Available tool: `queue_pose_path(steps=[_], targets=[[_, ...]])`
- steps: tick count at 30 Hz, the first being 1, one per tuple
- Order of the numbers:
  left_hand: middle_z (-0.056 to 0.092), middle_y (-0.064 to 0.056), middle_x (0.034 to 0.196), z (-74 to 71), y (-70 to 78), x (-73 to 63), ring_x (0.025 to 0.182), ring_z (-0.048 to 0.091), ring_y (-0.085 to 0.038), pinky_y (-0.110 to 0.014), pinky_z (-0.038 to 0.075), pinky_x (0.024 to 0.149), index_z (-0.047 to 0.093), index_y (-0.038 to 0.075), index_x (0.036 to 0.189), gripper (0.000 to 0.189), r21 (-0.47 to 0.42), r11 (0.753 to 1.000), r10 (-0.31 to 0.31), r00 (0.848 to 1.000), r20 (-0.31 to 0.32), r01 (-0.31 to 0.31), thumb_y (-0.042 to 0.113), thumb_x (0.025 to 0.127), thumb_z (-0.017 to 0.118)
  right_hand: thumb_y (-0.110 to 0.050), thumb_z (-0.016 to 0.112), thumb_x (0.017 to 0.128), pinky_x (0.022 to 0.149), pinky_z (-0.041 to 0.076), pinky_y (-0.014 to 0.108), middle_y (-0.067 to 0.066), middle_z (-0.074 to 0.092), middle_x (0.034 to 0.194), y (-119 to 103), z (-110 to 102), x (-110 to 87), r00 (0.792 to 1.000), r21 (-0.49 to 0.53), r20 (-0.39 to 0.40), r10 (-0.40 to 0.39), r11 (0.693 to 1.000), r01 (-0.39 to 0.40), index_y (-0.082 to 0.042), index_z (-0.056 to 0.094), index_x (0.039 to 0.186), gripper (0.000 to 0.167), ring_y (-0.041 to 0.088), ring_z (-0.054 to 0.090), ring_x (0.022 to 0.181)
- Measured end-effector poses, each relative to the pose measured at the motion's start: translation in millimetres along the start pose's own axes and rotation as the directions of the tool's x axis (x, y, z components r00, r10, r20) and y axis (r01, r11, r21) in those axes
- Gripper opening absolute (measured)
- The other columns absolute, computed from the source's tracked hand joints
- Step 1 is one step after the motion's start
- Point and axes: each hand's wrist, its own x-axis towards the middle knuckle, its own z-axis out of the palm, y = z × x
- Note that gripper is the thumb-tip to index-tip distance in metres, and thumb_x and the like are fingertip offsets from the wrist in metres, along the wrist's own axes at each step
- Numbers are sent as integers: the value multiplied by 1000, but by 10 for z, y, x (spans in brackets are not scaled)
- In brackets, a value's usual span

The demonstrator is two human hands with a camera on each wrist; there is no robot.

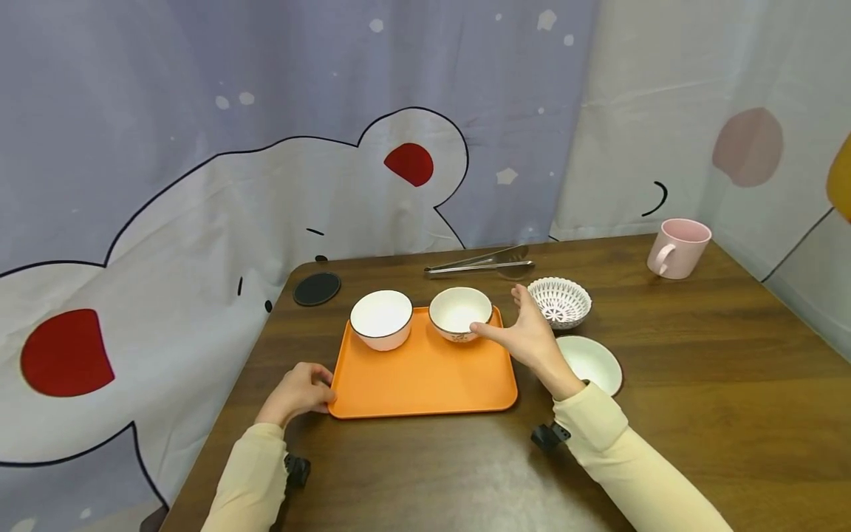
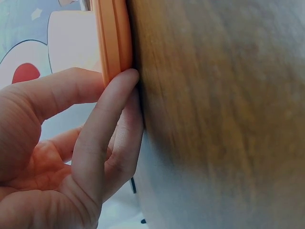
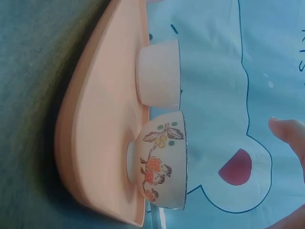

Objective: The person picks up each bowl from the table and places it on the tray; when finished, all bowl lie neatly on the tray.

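Observation:
An orange tray (image 1: pixel 425 384) lies on the table, bearing a plain white bowl (image 1: pixel 382 314) at its back left and a bowl with a bird-and-branch pattern (image 3: pixel 162 164) at its back right. My left hand (image 1: pixel 302 393) pinches the tray's front left corner, its fingertips on the rim in the left wrist view. Over the tray's right side is my right hand (image 1: pixel 525 332), thumb and fingers spread and holding nothing. Its thumb overlaps the patterned bowl in the head view, but the right wrist view shows the thumb (image 3: pixel 286 131) apart from that bowl.
Right of the tray are a white lattice-patterned bowl (image 1: pixel 561 301) and a shallow white dish (image 1: pixel 590 362), partly behind the right wrist. Metal tongs (image 1: pixel 479 264) lie behind the tray. A black round coaster (image 1: pixel 317 289) is at back left, a pink mug (image 1: pixel 678 249) at back right.

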Motion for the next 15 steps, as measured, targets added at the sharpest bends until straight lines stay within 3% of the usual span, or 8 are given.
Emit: queue_pose_path(steps=[15], targets=[[65, -16, 83, 13, -61, 72, 65, 65, -19, -35, 61, 64, 59, -9, 106, 29, -4, 999, -45, 999, -2, 45, -3, 79, 69, -34, 85, 74, 121, 20, 48, 17, 18, 161, 111, -146, -214, 1000, 88, -7, 10, 996, -9, -4, 5, 156, 118, 31, 19, 149]])
